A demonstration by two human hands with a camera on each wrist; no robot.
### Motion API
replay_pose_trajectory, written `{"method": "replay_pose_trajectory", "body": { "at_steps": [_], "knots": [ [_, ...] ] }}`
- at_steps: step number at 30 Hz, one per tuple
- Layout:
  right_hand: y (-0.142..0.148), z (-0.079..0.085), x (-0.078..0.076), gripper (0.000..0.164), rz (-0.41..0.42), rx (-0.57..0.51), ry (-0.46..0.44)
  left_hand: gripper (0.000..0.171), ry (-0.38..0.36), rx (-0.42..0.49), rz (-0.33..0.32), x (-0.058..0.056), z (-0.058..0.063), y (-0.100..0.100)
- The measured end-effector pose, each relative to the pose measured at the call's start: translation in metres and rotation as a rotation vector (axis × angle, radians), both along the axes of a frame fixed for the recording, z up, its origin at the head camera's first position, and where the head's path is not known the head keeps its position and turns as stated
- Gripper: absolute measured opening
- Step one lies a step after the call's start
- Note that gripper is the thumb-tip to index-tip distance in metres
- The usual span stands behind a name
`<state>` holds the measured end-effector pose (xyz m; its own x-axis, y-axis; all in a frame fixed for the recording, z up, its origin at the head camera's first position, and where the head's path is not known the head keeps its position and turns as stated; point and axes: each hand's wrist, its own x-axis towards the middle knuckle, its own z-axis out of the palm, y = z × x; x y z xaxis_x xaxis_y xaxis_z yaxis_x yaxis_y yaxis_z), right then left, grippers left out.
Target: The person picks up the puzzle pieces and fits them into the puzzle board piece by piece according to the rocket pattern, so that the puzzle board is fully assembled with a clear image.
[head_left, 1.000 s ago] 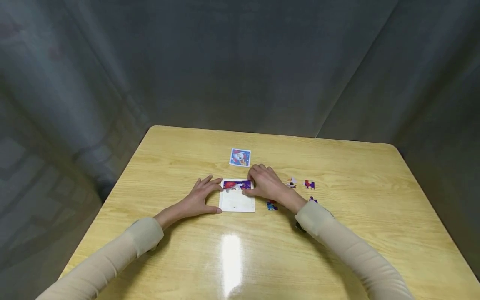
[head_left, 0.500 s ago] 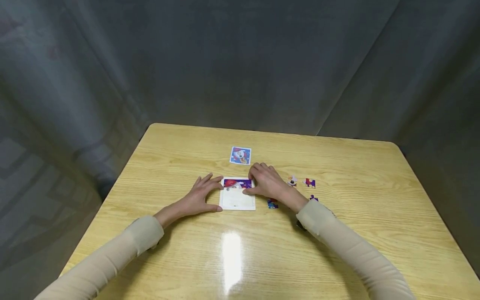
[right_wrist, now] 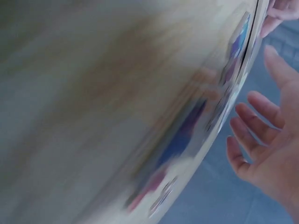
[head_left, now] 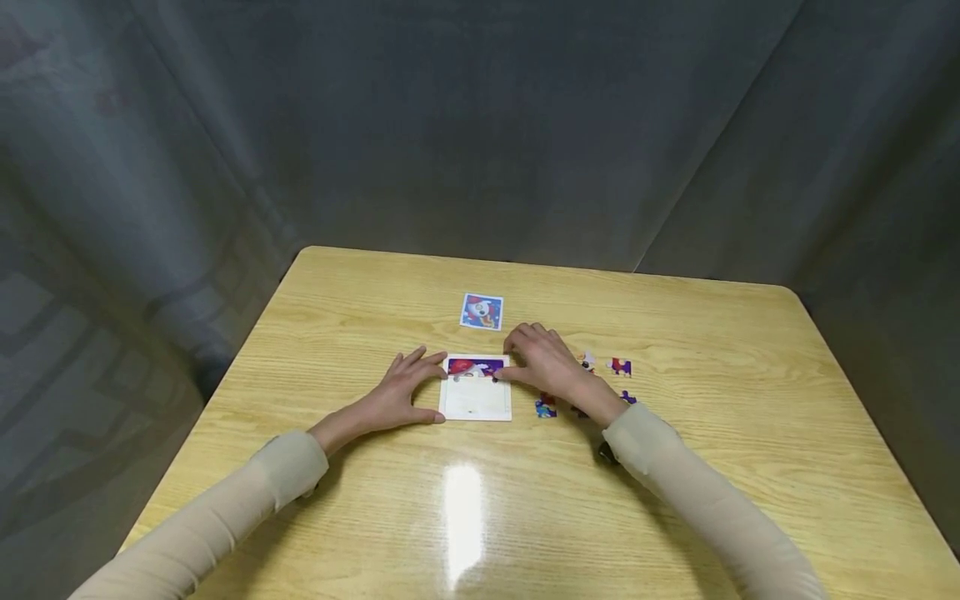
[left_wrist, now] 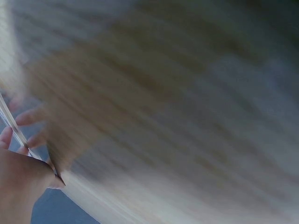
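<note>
A square white puzzle tray [head_left: 477, 403] lies before me, a row of fitted puzzle pieces [head_left: 467, 367] in red, white and purple along its far side. My left hand [head_left: 392, 402] is at the tray's left edge, thumb and index finger spread against it. At the right edge is my right hand [head_left: 546, 364], thumb tip over the end of the row and the other fingers just past the far right corner. The right wrist view shows that hand [right_wrist: 275, 149] with parted, relaxed fingers and nothing between them.
Several loose puzzle pieces lie right of the tray, among them a blue and red piece [head_left: 546, 406] and a red and purple piece [head_left: 620, 367]. Beyond the tray is a square picture card [head_left: 482, 311]. Dark curtains [head_left: 480, 133] hang behind the wooden table [head_left: 360, 317].
My right hand has shifted slightly right and loosened from the end of the row, uncovering more of the last piece. My left hand stays at the tray's edge.
</note>
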<state>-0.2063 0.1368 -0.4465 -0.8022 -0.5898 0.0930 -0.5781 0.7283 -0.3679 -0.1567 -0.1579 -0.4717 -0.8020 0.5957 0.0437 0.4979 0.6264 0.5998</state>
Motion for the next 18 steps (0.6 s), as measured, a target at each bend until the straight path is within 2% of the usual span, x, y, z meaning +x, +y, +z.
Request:
{"method": "replay_pose_trajectory", "body": {
  "at_steps": [3, 9, 18],
  "knots": [
    [0.011, 0.0, 0.002, 0.046, -0.03, -0.026, 0.002, 0.061, 0.009, -0.002, -0.003, 0.0, -0.002, -0.001],
    [0.032, -0.001, 0.008, 0.05, -0.064, 0.004, 0.047, 0.061, 0.002, 0.005, -0.007, 0.0, 0.001, -0.002],
    [0.046, -0.003, 0.017, 0.058, -0.075, 0.061, 0.026, 0.062, -0.012, -0.004, -0.003, 0.001, 0.002, 0.0]
  ]
}}
